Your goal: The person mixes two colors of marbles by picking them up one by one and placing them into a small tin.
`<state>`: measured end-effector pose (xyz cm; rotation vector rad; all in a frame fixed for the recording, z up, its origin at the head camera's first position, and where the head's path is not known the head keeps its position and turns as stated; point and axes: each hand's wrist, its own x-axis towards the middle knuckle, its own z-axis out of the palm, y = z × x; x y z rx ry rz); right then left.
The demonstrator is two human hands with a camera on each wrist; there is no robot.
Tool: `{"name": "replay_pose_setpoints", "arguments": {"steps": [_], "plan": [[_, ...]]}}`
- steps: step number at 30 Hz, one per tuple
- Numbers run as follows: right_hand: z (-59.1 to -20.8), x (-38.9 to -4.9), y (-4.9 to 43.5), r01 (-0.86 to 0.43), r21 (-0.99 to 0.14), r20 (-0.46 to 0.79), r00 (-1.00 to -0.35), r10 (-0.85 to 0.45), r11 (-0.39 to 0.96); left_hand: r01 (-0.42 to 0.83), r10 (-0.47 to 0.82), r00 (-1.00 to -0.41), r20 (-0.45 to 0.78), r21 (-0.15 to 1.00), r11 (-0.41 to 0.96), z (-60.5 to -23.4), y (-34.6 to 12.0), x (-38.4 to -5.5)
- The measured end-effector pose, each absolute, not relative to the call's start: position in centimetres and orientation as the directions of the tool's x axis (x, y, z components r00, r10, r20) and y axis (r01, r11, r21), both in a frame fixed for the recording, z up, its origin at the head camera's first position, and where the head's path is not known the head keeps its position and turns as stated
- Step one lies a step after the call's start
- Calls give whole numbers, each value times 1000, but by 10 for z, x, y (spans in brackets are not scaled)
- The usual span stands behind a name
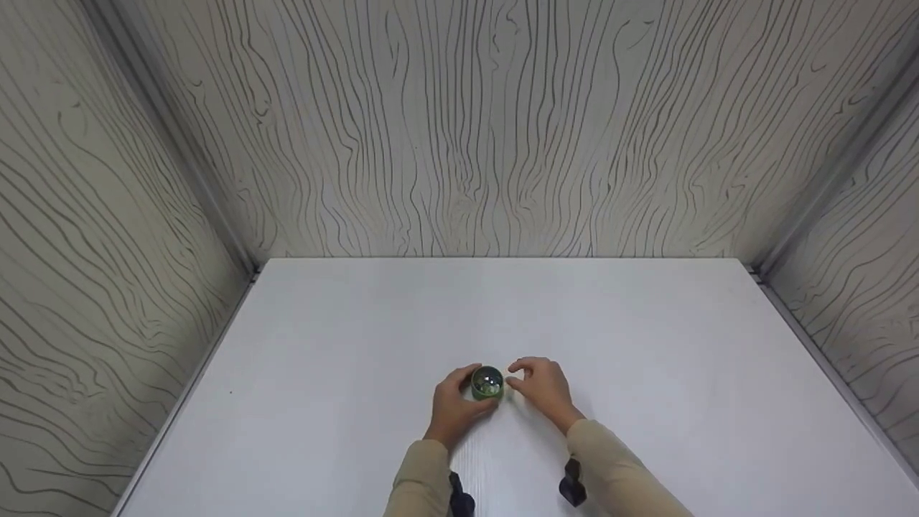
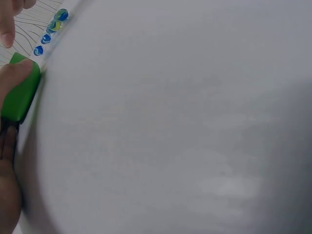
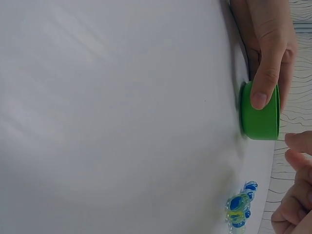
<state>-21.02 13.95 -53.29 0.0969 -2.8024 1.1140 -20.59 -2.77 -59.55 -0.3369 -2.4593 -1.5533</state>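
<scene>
Gripping a small round green plastic cap [image 1: 487, 384], the left hand [image 1: 454, 406] curls its thumb and fingers round the rim, holding it flat on the white worktop [image 1: 646, 359]. Just right of the cap, the right hand [image 1: 543, 386] hovers with loosely bent fingers, holding nothing. Beside the cap, a few blue and yellow glass marbles [image 3: 239, 208] lie near the right hand's fingertips. Beyond the cap, grey wood-grain walls [image 1: 502, 129] enclose the worktop.

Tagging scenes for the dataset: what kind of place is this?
Likely a staged recording booth, not a home: a bare white table boxed in by wood-grain panels, with only a green cup in the left hand.
</scene>
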Motion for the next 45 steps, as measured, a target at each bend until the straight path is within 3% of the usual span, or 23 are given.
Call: {"name": "replay_pose_setpoints", "arguments": {"steps": [22, 45], "plan": [[-538, -218, 147, -66, -660, 136, -990, 33, 748, 256, 70, -966, 250, 871, 420, -597, -29, -207], [-538, -235, 150, 82, -641, 17, -993, 120, 763, 215, 54, -976, 211, 889, 404, -594, -26, -205]]}}
